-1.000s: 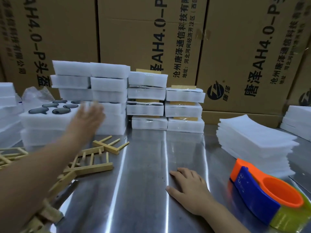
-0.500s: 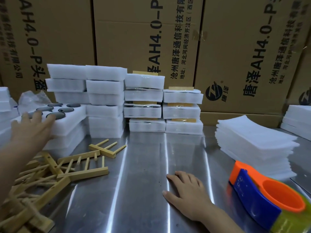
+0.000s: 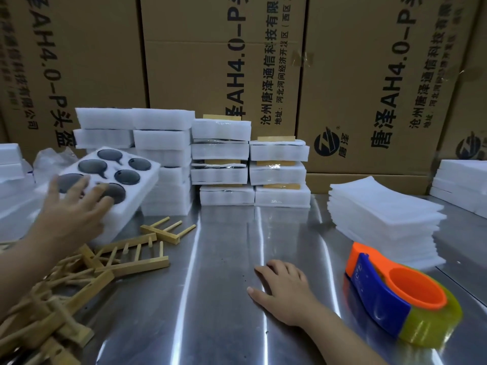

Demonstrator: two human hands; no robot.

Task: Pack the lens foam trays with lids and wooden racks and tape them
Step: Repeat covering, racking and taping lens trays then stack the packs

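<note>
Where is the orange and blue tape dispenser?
Head view, lower right: the orange and blue tape dispenser lies on the metal table, right of the right hand, before the white foam sheets.

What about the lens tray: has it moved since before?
Yes. The left hand has tipped the lens tray off its pile, toward the wooden racks, judged against the foam stack behind.
</note>
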